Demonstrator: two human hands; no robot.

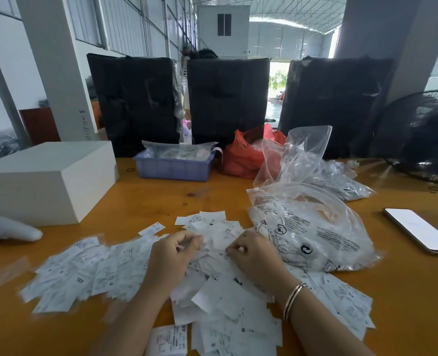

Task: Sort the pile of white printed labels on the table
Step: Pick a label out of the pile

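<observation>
Head view, one entry: the pile of white printed labels (212, 286) lies spread across the near half of the orange tabletop (148, 199), from a fanned drift at the left to a scatter under the right forearm.

Left hand (173, 253): resting in the middle of the pile, fingers (192, 241) curled and seemingly pinching a label or two; motion blur keeps me from saying how many.

Right hand (253, 254): just beside the left, fingers curled down on the labels, apparently nipping one at its tips. A bracelet (293, 298) sits on that wrist.

Orientation: the pile as a whole runs left to right across the tabletop. Single labels are small rectangles with no common heading; those at the left lean mostly on a slant, those at the centre lie every way, some blank side up.

Neighbours: a printed clear plastic bag (312, 232) touching the pile's right edge, a phone (420, 229) well apart to the right, a white foam block (46, 178) at the left, a fan (425, 140) at the far right.

Risks, as I judge them: the fan, if running, could lift loose labels; a sweeping forearm could mix sorted with unsorted; labels could slip under the bag and be missed.
</observation>
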